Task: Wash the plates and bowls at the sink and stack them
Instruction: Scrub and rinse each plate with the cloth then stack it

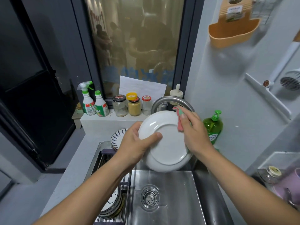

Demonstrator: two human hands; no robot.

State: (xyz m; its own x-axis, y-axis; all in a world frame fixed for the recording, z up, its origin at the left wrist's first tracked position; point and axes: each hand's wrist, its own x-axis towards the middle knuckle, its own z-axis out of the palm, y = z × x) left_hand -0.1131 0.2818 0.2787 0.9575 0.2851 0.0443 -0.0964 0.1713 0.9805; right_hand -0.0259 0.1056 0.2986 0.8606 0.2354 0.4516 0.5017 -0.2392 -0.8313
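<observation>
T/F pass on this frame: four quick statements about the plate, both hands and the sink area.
1. The left hand grips the white plate at its rim. True.
2. The right hand is empty. False: its fingers hold a pink and green cloth against the plate.
3. The plate lies in the sink. False: it is held tilted above the sink.
4. A green soap bottle stands right of the plate. True.

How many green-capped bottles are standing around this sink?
3. A spray bottle and a screw-cap bottle stand side by side at the window ledge's left end; a green pump bottle stands right of the faucet, partly behind the right hand. The plate may hide others.
</observation>
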